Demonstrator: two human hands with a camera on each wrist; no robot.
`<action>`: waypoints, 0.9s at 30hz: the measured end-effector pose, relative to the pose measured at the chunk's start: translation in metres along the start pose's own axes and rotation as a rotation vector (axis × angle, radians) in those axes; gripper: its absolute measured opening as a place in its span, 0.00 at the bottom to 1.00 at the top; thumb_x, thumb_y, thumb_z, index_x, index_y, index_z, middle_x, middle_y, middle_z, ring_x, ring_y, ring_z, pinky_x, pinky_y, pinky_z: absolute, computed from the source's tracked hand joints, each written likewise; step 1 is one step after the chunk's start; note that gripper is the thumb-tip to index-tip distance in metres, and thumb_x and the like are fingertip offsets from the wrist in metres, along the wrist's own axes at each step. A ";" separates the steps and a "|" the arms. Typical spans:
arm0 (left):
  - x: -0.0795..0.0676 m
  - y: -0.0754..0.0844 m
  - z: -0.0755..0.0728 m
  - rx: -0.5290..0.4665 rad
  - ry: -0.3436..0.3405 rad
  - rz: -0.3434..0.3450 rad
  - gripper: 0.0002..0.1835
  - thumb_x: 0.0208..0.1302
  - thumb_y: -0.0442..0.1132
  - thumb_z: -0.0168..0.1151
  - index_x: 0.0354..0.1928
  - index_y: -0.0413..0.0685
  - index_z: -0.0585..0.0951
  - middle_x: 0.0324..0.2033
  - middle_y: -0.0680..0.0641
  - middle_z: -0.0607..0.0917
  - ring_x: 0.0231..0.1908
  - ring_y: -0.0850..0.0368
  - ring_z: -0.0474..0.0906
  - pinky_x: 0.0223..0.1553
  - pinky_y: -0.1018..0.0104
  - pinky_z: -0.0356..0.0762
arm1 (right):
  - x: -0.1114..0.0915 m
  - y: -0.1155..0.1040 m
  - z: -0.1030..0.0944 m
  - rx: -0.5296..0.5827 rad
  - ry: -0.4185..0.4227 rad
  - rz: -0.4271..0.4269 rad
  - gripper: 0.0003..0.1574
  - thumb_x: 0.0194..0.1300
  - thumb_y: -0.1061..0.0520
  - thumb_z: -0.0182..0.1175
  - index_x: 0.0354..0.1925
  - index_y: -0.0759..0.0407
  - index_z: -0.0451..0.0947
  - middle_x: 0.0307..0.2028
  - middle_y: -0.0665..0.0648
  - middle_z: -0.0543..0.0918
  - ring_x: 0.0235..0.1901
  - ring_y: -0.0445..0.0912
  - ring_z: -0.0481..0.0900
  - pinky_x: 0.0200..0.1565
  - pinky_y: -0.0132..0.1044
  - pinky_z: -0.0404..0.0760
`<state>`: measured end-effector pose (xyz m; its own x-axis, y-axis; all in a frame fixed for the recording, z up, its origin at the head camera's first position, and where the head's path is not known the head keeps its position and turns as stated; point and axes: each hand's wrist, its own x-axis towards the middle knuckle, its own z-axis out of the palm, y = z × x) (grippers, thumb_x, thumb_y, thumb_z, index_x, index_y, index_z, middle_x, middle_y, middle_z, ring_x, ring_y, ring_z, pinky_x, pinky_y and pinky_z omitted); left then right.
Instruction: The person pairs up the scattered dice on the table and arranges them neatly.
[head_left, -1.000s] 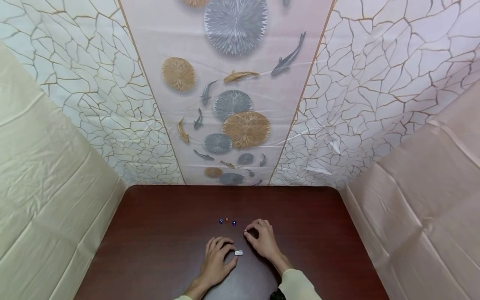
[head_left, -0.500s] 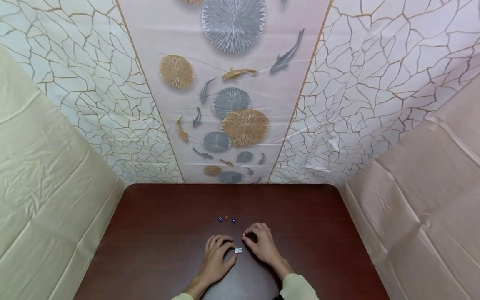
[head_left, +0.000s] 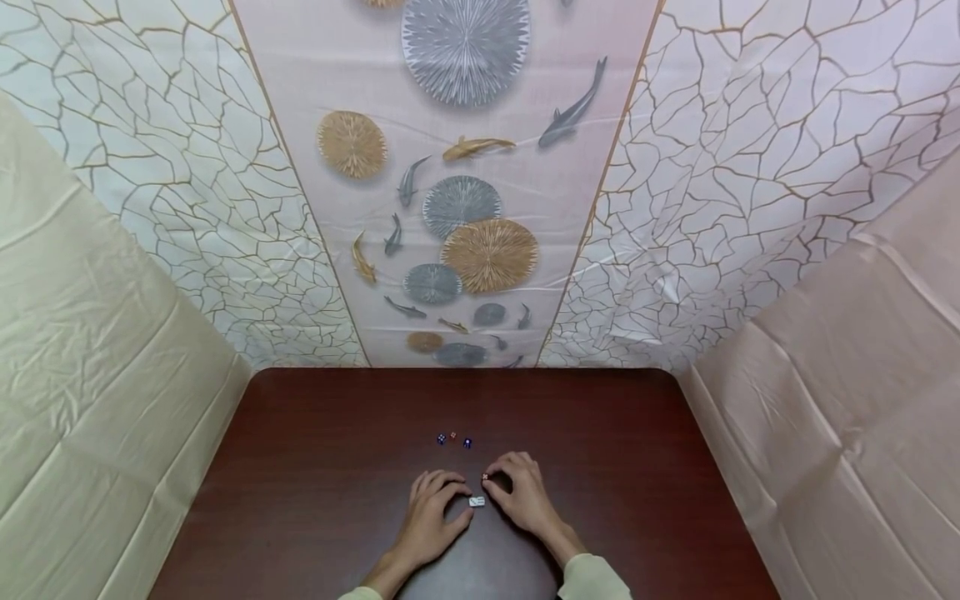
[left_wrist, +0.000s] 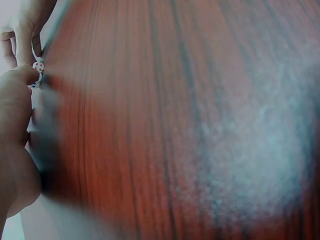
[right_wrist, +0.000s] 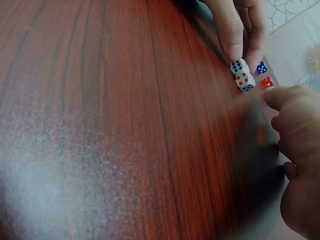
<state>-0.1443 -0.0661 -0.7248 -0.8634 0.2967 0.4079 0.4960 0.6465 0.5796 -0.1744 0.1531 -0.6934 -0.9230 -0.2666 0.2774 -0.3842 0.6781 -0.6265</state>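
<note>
At the lower centre of the head view, the left hand [head_left: 429,523] pinches a touching pair of white dice [head_left: 477,502] at the desk [head_left: 315,500]; just to their upper right, the right hand [head_left: 528,500] grips a red die [head_left: 485,477]. Farther up lie two blue dice [head_left: 468,443] and another red die [head_left: 453,436].

Soft, even light brightens the cloth [head_left: 712,167] in the head view and leaves a pale sheen on the table [head_left: 480,571] at six o'clock. The left wrist view is hazier, with milky glare at four o'clock and a blurred dark shadow at nine. In the right wrist view, glare whitens eight o'clock, a smeared shadow darkens four, and at two the white dice [right_wrist: 244,80] look sharp, their pips readable.
</note>
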 end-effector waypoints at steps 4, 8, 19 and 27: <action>0.000 -0.001 0.001 0.002 0.014 0.013 0.15 0.57 0.47 0.79 0.46 0.59 0.87 0.53 0.53 0.86 0.60 0.51 0.76 0.68 0.37 0.61 | 0.000 0.001 0.002 -0.027 0.020 -0.035 0.07 0.64 0.51 0.74 0.40 0.48 0.88 0.41 0.48 0.86 0.49 0.44 0.77 0.52 0.46 0.69; 0.000 -0.002 0.004 0.019 0.041 0.028 0.14 0.56 0.47 0.79 0.44 0.59 0.88 0.52 0.53 0.86 0.59 0.51 0.77 0.67 0.35 0.62 | 0.000 0.002 0.003 -0.057 0.018 -0.055 0.08 0.63 0.50 0.75 0.40 0.47 0.88 0.41 0.47 0.86 0.49 0.43 0.76 0.52 0.45 0.70; -0.002 -0.002 0.007 0.049 0.061 0.034 0.13 0.55 0.47 0.80 0.42 0.61 0.88 0.51 0.54 0.86 0.59 0.52 0.77 0.67 0.34 0.62 | 0.001 0.003 0.008 -0.103 0.022 -0.128 0.09 0.61 0.51 0.76 0.40 0.48 0.88 0.41 0.48 0.86 0.47 0.44 0.77 0.51 0.47 0.70; -0.001 -0.001 0.005 0.048 0.043 0.014 0.12 0.56 0.48 0.79 0.42 0.61 0.88 0.52 0.55 0.86 0.59 0.52 0.76 0.68 0.34 0.62 | 0.003 0.003 0.007 -0.087 -0.021 -0.102 0.09 0.63 0.49 0.75 0.41 0.47 0.88 0.42 0.48 0.85 0.48 0.44 0.75 0.53 0.48 0.70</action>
<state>-0.1443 -0.0631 -0.7293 -0.8513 0.2762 0.4460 0.5020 0.6760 0.5395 -0.1784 0.1494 -0.6997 -0.8797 -0.3513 0.3204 -0.4739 0.7030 -0.5304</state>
